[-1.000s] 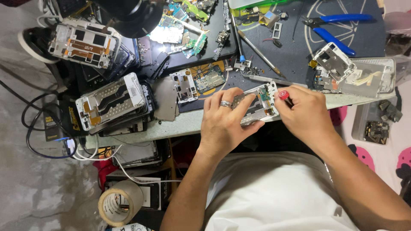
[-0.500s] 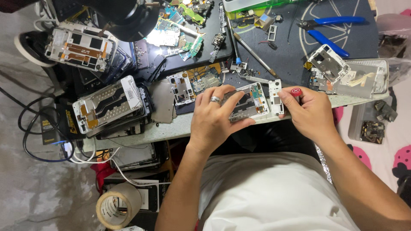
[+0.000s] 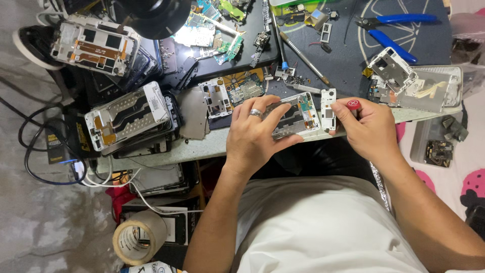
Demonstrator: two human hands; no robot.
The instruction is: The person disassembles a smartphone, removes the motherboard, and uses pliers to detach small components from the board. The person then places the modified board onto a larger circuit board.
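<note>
at desk edge, left hand (image 3: 255, 134) holds phone frame (image 3: 295, 115).

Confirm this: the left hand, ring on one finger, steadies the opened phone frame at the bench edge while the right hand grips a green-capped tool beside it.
Not quite. The head view shows the right hand gripping a red-capped tool, not green. The left hand, ring on, does steady the opened phone frame at the bench edge.

White label (image 3: 156, 104) on left phone frame (image 3: 129, 117)
</note>
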